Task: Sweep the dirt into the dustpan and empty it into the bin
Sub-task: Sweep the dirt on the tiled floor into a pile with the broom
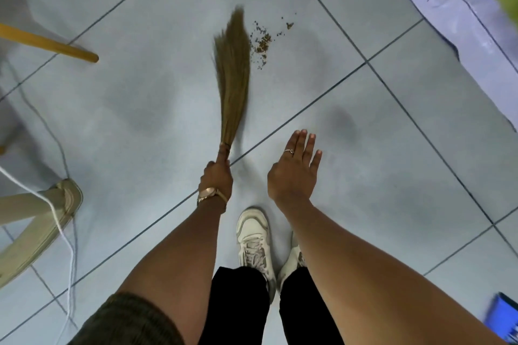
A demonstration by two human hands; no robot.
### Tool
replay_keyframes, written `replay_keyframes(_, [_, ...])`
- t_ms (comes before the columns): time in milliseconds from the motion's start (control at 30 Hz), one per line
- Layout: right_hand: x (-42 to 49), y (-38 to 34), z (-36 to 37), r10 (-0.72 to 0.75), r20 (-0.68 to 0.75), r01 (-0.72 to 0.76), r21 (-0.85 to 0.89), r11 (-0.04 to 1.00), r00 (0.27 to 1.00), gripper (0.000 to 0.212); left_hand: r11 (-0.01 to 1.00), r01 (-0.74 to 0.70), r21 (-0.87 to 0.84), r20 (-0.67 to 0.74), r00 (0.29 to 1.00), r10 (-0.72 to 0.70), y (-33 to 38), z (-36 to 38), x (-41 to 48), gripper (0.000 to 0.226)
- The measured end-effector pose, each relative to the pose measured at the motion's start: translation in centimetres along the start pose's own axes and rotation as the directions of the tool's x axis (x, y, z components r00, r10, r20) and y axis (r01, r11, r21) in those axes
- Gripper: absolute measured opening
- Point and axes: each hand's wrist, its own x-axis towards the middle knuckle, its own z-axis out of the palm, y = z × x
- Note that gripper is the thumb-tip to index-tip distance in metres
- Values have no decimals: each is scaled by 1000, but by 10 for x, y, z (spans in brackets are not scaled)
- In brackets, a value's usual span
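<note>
My left hand grips the thin handle end of a straw broom. Its brown bristles fan out across the grey tiled floor and look blurred at the tip. Just right of the bristles lies a small scatter of brown dirt, with a few stray crumbs further right. My right hand hovers flat over the floor, fingers stretched and slightly apart, holding nothing. At the bottom right corner a blue object shows partly; it may be the dustpan, but I cannot tell. No bin is in view.
Wooden legs and a cream plastic chair leg stand at the left, with a white cable trailing over the floor. A lilac sheet edge fills the upper right. My white shoes are below my hands.
</note>
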Motion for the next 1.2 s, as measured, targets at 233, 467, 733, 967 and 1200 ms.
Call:
replay_keyframes(233, [12,19,5,36,-28,-35,22,999,999,73,991,-132,30,8,991,131,58,8,37,52])
replay_keyframes(467, [9,43,-14,84,-45,-83,18,996,995,71,977,-204,57,16,979,203,97,-4,41,52])
replay_keyframes(733, [-41,43,-96,108,-55,-105,57,993,993,72,941,-269,203,-61,956,286,107,-102,-35,58])
replay_keyframes(967, [-111,46,-160,157,-35,-148,172,974,987,69,927,-325,189,60,946,320,127,-152,-123,39])
replay_keyframes(1200, [-162,125,-167,242,-35,-218,323,921,970,69,936,-287,203,200,948,247,192,-99,-210,45])
